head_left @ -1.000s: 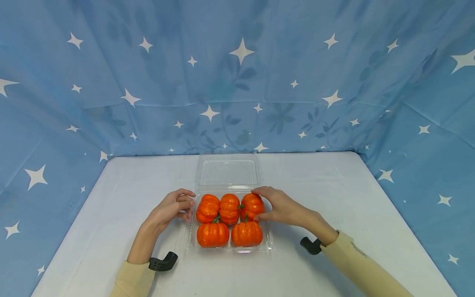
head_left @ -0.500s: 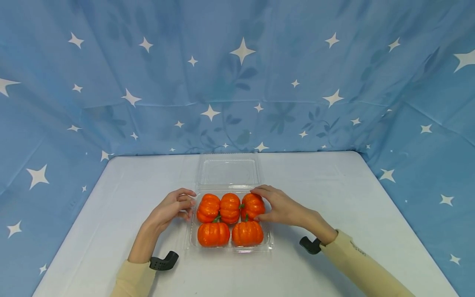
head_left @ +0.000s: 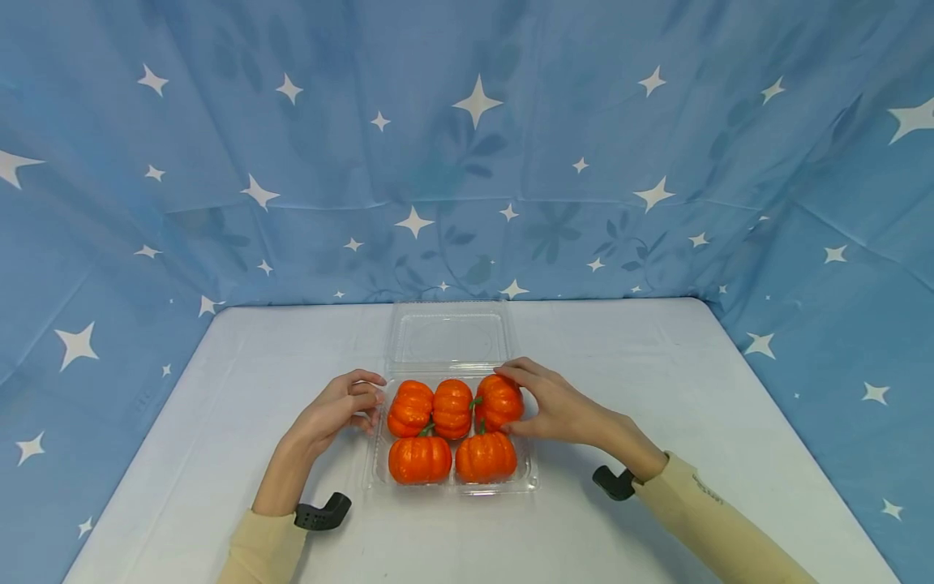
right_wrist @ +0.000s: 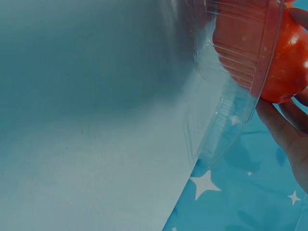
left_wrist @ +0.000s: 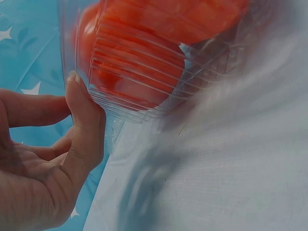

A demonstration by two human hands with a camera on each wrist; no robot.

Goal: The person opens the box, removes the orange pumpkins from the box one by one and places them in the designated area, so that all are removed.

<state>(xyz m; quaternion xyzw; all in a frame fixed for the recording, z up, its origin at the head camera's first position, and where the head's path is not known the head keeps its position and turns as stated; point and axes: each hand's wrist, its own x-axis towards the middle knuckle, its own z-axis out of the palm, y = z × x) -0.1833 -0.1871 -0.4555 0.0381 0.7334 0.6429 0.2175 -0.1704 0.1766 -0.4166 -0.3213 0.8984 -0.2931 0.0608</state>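
Observation:
A clear plastic box [head_left: 379, 478] holds several orange pumpkins, three along the back and two in front [head_left: 420, 461] [head_left: 486, 457]. My right hand [head_left: 565, 410] grips the back right pumpkin [head_left: 500, 403], fingers behind it and thumb in front; the pumpkin sits slightly raised against its neighbours. In the right wrist view, that pumpkin [right_wrist: 288, 67] stands partly above the box rim, with the fingers of the hand [right_wrist: 291, 139] round it. At the box's left side, my left hand [head_left: 336, 410] pinches the rim, as the left wrist view shows the hand [left_wrist: 57, 163] at the clear wall [left_wrist: 139, 82].
Hinged to the back of the box, the clear lid [head_left: 450, 339] lies opened out on the white table [head_left: 620, 357]. A blue curtain with white stars [head_left: 467, 162] hangs behind and at both sides. Each wrist wears a black device [head_left: 323, 513].
My right hand and the back right pumpkin have shifted slightly up and to the right. The front right pumpkin has moved a little too. My left hand stays in place.

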